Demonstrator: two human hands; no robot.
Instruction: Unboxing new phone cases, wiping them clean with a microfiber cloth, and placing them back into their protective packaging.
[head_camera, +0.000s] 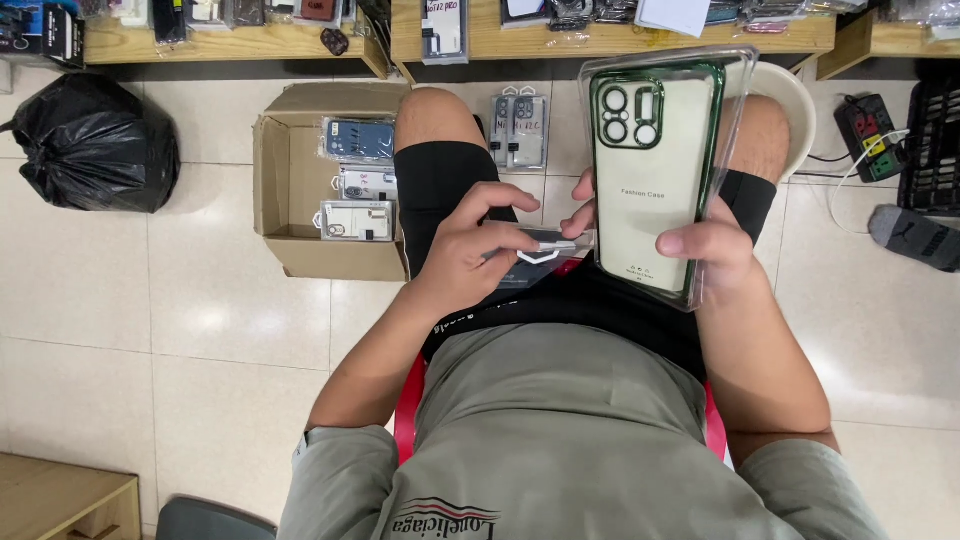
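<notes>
Now right hand grips phone case pack.

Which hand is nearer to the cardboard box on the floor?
Left. The left hand is over the lap, just beside the cardboard box, holding a small packaged case. The right hand is farther away, holding the green-rimmed phone case.

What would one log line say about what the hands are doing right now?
left hand: grips small dark packet | right hand: holds clear boxed phone case | cardboard box: on floor
</notes>
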